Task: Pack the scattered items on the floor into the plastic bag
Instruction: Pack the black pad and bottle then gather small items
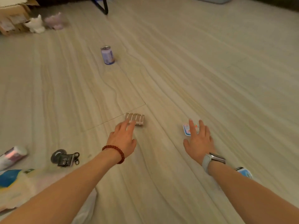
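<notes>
My left hand [124,138], with a red bead bracelet, stretches forward with straight fingers that reach the near edge of a small pack of little bottles [136,118] on the floor. My right hand [198,139], with a watch on the wrist, is spread flat above a small colourful packet [186,129], partly hiding it. The plastic bag [19,188] lies crumpled at the lower left with blue print on it. A purple can [107,54] stands upright farther ahead. A black keyring gadget [64,158] and a pink-white pouch [12,156] lie at the left.
Two plush toys [43,23] sit by a cardboard box [11,15] at the far left. A black stand leg [103,5] is at the top middle. A blue-white packet [245,172] peeks out beside my right forearm. The floor is pale wood.
</notes>
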A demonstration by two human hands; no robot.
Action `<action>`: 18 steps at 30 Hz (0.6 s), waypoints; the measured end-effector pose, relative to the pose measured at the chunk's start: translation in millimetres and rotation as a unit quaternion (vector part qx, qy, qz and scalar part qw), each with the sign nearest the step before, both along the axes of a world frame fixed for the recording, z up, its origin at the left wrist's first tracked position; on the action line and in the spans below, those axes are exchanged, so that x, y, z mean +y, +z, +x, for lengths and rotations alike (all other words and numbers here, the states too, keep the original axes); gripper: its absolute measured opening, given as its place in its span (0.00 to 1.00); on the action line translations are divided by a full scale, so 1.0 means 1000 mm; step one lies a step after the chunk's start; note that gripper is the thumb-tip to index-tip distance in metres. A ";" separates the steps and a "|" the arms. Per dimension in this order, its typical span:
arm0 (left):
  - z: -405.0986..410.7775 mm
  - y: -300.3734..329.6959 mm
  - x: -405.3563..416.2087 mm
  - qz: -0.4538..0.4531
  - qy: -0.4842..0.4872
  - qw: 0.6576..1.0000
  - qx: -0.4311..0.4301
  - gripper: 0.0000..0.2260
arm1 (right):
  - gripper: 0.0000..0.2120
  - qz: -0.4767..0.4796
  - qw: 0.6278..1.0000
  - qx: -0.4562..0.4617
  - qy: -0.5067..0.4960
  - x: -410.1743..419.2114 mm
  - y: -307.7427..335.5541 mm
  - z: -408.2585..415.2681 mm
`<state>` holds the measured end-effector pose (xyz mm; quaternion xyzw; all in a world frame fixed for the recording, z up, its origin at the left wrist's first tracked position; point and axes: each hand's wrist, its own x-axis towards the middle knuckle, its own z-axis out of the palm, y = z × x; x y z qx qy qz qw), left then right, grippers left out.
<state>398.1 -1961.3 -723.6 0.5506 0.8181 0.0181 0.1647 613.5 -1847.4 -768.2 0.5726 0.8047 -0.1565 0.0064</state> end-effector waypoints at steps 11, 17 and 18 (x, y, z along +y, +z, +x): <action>-0.026 -0.062 0.069 -0.106 0.017 0.993 0.037 0.33 | 0.30 -0.023 0.999 0.022 0.022 0.017 -0.048 -0.012; -0.008 -0.058 0.025 -0.019 -0.016 0.999 0.047 0.19 | 0.15 0.051 0.993 0.034 0.096 -0.006 -0.046 -0.027; -0.008 -0.052 0.019 -0.027 -0.010 0.999 0.029 0.20 | 0.14 0.029 0.994 0.027 0.105 -0.010 -0.044 -0.029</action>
